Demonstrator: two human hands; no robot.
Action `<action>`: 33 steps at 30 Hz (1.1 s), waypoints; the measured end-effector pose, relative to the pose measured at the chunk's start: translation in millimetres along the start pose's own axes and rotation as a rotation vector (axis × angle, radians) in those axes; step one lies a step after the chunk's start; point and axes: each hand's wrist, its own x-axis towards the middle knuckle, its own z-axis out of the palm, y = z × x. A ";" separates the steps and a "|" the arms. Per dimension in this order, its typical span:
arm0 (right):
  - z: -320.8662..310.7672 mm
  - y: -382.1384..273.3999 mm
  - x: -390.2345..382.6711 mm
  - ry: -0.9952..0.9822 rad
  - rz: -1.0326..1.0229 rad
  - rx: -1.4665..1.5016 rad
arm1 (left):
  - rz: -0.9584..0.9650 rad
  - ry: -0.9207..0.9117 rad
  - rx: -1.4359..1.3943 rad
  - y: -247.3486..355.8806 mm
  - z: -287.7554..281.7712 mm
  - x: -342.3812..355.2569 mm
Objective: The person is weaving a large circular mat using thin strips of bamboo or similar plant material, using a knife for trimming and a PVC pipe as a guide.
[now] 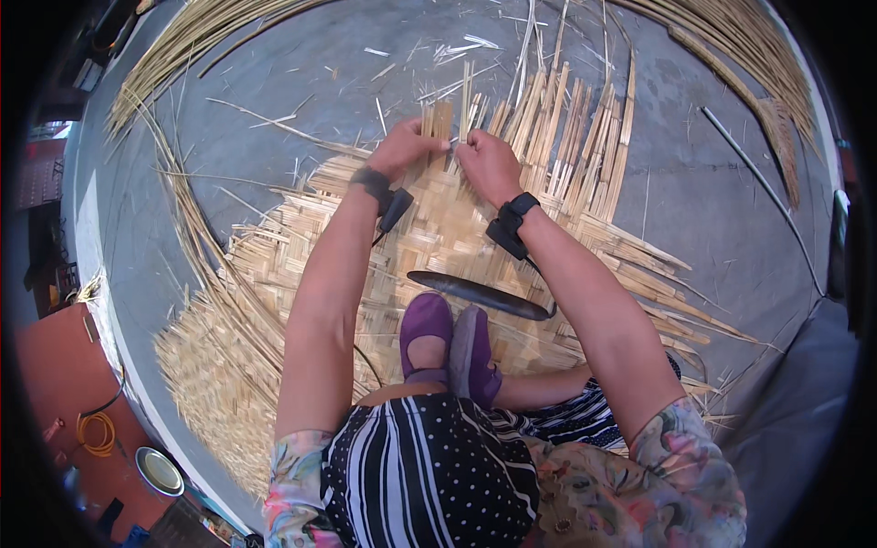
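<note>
A half-woven mat of pale split-cane strips (265,338) spreads under me, loose ends fanning toward the top and right. My left hand (406,146) has its fingers closed on upright flat strips (438,119) at the mat's far edge. Just beside it, my right hand (484,163) is closed around narrow strips (466,114) there, thumb and forefinger near the left hand's fingertips. A long dark tool (475,295) with a thin hooked end lies across the weave, just beyond my purple shoes (425,333). Both wrists carry black strapped devices.
Bundles of long cane (192,32) lie at the upper left and upper right (749,55). A thin pole (749,164) rests on the grey floor (685,219). A red-brown lower surface (55,365) at left holds a coiled orange cord (96,429) and a round tin (158,470).
</note>
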 end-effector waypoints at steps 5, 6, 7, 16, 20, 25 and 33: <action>10.3 13.8 -2.8 -0.097 -0.158 -0.028 | 0.035 -0.085 -0.197 -11.5 -2.0 -12.2; 11.4 18.2 -5.8 -0.087 -0.178 -0.014 | 0.117 0.043 -0.334 -15.9 1.3 -12.8; 12.9 21.9 -10.1 -0.095 -0.220 0.005 | 0.192 0.156 -0.477 -20.4 5.2 -12.7; -22.0 43.8 -68.4 0.190 -0.299 -0.272 | 0.519 0.842 0.624 -56.1 15.4 -17.2; -32.4 63.9 -103.9 -0.040 -0.400 -0.618 | 0.336 0.777 0.429 -60.0 16.7 -22.0; -43.1 67.6 -123.2 0.011 -0.535 -0.609 | 0.350 0.882 0.258 -53.2 19.5 -38.0; -156.3 125.1 -151.3 0.340 -0.250 -0.553 | 0.713 0.701 1.040 -71.7 68.3 -76.3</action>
